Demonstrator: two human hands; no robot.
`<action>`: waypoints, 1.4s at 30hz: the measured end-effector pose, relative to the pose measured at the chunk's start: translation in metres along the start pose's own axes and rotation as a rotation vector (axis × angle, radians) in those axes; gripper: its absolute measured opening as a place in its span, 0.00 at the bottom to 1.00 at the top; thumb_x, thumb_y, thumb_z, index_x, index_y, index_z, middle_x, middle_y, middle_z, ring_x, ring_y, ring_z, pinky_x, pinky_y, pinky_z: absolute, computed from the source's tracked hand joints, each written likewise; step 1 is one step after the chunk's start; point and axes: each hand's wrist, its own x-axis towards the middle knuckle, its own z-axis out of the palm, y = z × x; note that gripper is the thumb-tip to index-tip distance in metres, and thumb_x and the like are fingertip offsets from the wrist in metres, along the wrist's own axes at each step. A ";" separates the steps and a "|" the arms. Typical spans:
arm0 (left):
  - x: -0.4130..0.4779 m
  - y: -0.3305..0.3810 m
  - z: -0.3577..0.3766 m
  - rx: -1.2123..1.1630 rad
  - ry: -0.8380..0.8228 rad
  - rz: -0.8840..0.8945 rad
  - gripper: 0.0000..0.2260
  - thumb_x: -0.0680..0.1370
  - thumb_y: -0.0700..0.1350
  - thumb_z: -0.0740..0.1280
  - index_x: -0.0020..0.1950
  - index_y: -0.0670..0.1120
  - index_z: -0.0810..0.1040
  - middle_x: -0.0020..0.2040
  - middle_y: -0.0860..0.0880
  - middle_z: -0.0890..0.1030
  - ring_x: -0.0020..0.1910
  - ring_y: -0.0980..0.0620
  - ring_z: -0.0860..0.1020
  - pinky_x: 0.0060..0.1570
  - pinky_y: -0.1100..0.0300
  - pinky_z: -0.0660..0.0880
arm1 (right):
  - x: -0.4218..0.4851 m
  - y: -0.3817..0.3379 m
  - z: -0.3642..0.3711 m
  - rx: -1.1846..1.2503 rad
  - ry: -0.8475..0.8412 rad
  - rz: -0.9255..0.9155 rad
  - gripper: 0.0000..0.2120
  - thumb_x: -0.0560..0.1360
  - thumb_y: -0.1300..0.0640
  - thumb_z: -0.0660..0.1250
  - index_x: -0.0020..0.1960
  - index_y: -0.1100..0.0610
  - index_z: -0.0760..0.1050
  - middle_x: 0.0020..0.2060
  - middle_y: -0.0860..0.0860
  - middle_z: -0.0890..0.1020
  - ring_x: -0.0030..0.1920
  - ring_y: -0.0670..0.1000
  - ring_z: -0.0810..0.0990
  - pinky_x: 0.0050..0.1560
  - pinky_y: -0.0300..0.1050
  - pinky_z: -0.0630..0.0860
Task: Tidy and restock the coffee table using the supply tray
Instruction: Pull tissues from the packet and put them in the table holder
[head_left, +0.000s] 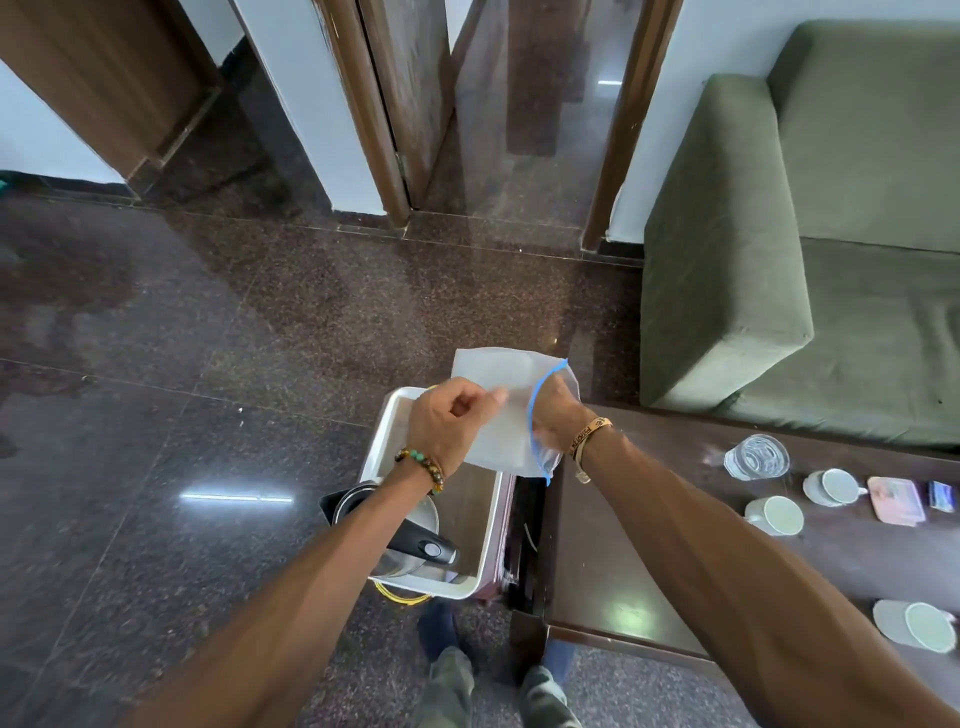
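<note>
A clear zip-top plastic bag (491, 376) with a blue seal strip hangs just above the far end of the white rectangular plastic supply tray (383, 441). The left hand (447, 422) pinches the bag's side between thumb and curled fingers, likely to steady the mouth. The right hand (555, 410) is thrust in through that mouth up to the wrist, probably to fetch supplies. Whether its fingers grasp anything, I cannot tell through the plastic. A steel kettle (410, 540) with a black handle sits in the tray's near end. The dark wooden coffee table (649, 545) stands to the right of the tray.
</note>
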 end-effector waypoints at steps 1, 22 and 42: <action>0.002 -0.005 -0.003 0.004 0.096 -0.047 0.15 0.70 0.63 0.68 0.36 0.52 0.78 0.33 0.56 0.80 0.34 0.58 0.77 0.33 0.68 0.71 | -0.004 -0.004 -0.002 0.014 -0.018 0.027 0.18 0.79 0.71 0.60 0.68 0.67 0.73 0.56 0.64 0.80 0.54 0.61 0.80 0.59 0.60 0.77; 0.028 -0.051 -0.029 -0.702 0.027 -0.596 0.04 0.76 0.40 0.70 0.49 0.45 0.84 0.47 0.44 0.86 0.42 0.51 0.85 0.39 0.56 0.81 | -0.010 0.042 -0.030 0.194 -0.453 0.100 0.13 0.76 0.63 0.71 0.57 0.51 0.85 0.58 0.56 0.85 0.56 0.61 0.85 0.48 0.60 0.82; 0.057 -0.061 -0.054 -0.544 -0.061 -0.544 0.13 0.73 0.34 0.72 0.56 0.38 0.79 0.48 0.41 0.85 0.44 0.46 0.85 0.39 0.56 0.83 | 0.027 0.018 -0.060 -0.086 -0.022 -0.149 0.04 0.71 0.66 0.75 0.43 0.59 0.85 0.37 0.54 0.86 0.39 0.58 0.82 0.38 0.50 0.80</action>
